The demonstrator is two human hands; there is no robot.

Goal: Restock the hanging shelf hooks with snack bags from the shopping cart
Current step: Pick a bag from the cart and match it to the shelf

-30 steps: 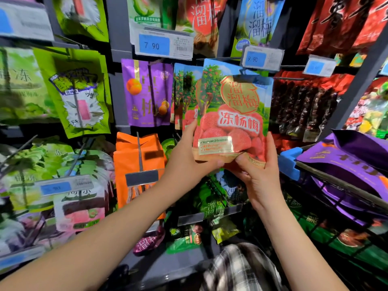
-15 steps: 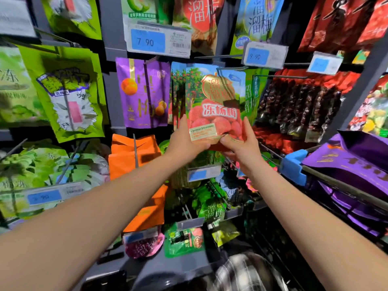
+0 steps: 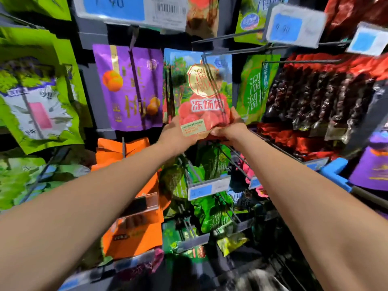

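**Hanging snack display: one bag held at the middle row**

1. Fixture. A dark grey metal peg wall [image 3: 93, 101] carries bags on wire hooks in several rows.
2. Left section. Large lime-green foil bags [image 3: 37, 97] with a white panel and a pink patch. The print is too blurred to read.
3. Right section. Clear packs of dark dried fruit with red tops [image 3: 315, 97] hang in a dense row.
4. Lower centre. Plain orange foil bags [image 3: 134, 234]. No legible text.
5. Middle row. A purple foil bag with orange fruit and gold lettering [image 3: 130, 87] hangs just left of the item in hand. A green bag with white characters 溜溜梅 [image 3: 257, 87] hangs just to its right.
6. Task item. A blue-and-green snack bag picturing red berries [image 3: 199, 91], marked 冻杨梅 in white with a gold emblem above, stands upright between those two bags, in front of matching bags. A thin grey wire hook [image 3: 233, 51] crosses its top edge. I cannot tell whether the bag is threaded on it.
7. Labels. A blue-and-white price tag with barcode [image 3: 130, 7] reads 7.90. A second blue-and-white tag [image 3: 294, 26] reads 9.90, blurred.
8. Hands. The left hand [image 3: 178, 134] grips the bag's lower left corner. The right hand [image 3: 231, 128] grips the lower right corner, fingers curled on the foil.
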